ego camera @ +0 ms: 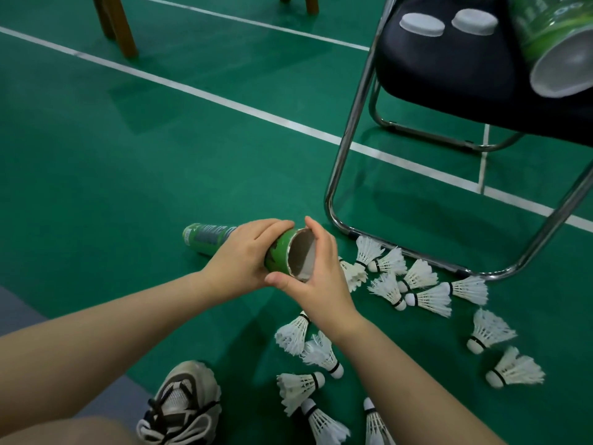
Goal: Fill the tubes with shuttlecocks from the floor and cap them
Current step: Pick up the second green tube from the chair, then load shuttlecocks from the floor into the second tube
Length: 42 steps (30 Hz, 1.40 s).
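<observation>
**A:** From the head view, where's the tube (208,239)?

**B:** Off the floor (128,155), lying nearly level between both hands. The left hand (244,255) has its fingers wrapped round the body just behind the mouth. The right hand (321,277) cups the open rim, thumb under and fingers over.

**A:** How would it handle, do you think?

**B:** I'd guess it's light, thin card with a glossy wrap. It looks stiff along its length but easy to dent at the rim, which already looks a bit ragged. Gripping the body, as the left hand does, seems the safer hold. The shuttlecocks (426,298) scattered below the chair (449,69) look almost weightless, and the feathers crush easily. I'd take them by the cork end and feed them in cork first.

**A:** And the caps (422,24)?

**B:** There are two white ones on the chair seat, beside a second tube (545,33) lying with its mouth open.

**A:** Anything you can't make out?

**B:** Inside the held tube I see only grey wall and shadow, so I can't tell whether any are in it. I can't tell if the far end is closed either. The right hand covers part of one shuttlecock. Two at the bottom, past the shoe (183,403), run out of frame, as does the second tube.
</observation>
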Each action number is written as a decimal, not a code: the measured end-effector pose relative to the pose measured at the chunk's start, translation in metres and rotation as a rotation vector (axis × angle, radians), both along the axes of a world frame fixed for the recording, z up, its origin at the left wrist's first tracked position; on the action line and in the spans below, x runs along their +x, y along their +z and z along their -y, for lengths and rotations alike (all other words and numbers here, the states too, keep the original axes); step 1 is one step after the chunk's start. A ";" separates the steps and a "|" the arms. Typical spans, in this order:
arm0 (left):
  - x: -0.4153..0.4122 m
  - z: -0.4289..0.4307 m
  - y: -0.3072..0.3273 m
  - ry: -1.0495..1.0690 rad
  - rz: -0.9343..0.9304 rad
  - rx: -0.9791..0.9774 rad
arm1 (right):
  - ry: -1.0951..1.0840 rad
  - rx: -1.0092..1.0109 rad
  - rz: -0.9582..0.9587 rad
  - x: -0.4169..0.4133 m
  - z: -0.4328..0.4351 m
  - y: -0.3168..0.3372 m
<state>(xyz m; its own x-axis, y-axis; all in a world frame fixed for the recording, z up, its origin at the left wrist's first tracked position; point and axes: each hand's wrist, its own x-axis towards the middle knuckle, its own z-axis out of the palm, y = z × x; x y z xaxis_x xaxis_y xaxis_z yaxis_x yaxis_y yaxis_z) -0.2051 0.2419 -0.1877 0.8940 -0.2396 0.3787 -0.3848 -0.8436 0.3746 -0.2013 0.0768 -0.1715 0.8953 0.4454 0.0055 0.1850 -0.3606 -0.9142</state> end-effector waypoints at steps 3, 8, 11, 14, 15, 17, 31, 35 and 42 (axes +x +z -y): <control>0.005 0.002 0.000 0.018 -0.004 -0.010 | -0.053 0.132 -0.060 0.005 0.005 -0.005; 0.009 0.005 -0.005 0.041 -0.016 0.001 | -0.356 0.129 -0.119 0.022 0.034 -0.041; 0.010 0.009 -0.009 0.048 -0.026 0.025 | -0.250 -0.219 -0.141 0.031 0.055 -0.077; 0.010 0.013 -0.013 0.056 -0.013 0.066 | -0.145 -0.386 -0.150 0.031 0.062 -0.100; 0.009 0.014 -0.014 0.057 -0.011 0.077 | -0.124 -0.407 -0.154 0.032 0.061 -0.105; 0.010 0.016 -0.017 0.058 -0.010 0.090 | -0.089 -0.439 -0.172 0.033 0.056 -0.113; 0.030 0.027 -0.023 0.089 -0.013 0.092 | 0.094 -0.806 -0.111 0.043 0.035 -0.156; 0.031 0.029 -0.025 0.092 -0.019 0.100 | 0.052 -0.770 -0.103 0.044 0.036 -0.155; 0.026 0.033 -0.025 0.093 -0.037 0.111 | -0.109 -0.540 -0.167 0.047 0.043 -0.125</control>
